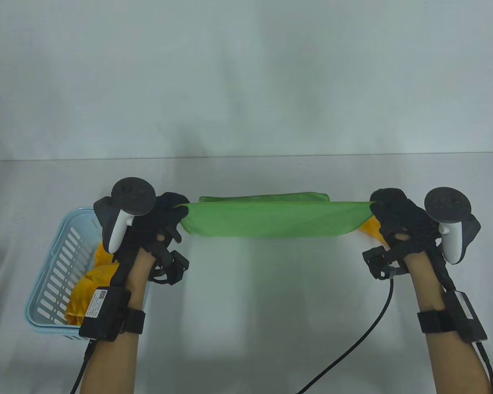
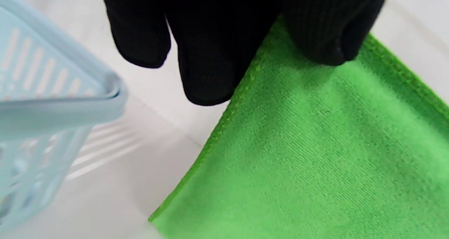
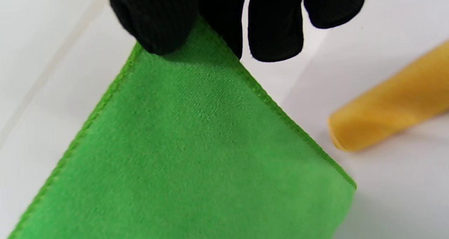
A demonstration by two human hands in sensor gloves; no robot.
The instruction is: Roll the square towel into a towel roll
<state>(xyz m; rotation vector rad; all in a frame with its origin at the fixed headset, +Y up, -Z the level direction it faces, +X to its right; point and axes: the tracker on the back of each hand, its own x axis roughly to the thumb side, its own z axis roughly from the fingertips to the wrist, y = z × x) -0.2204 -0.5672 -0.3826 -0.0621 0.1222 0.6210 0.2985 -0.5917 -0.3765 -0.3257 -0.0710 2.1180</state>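
No writing can be read anywhere; the small white label on the black box strapped to your left forearm is too small to make out.

Your left hand, at centre left of the table view, pinches one corner of the green towel. Your right hand, at centre right, pinches the opposite corner. The towel hangs stretched between the two hands across the middle of the frame, above the white table, with a fold of it showing behind the top edge.

The left wrist view shows the thumb pressed on the green cloth with other fingers curled behind its stitched hem, and a pale blue basket at the left of that frame. In the table view that basket sits at lower left and holds yellow cloth.

Only the right wrist view shows plainly the rolled yellow towel lying on the table at right; the table view shows just a yellow sliver by your right hand.
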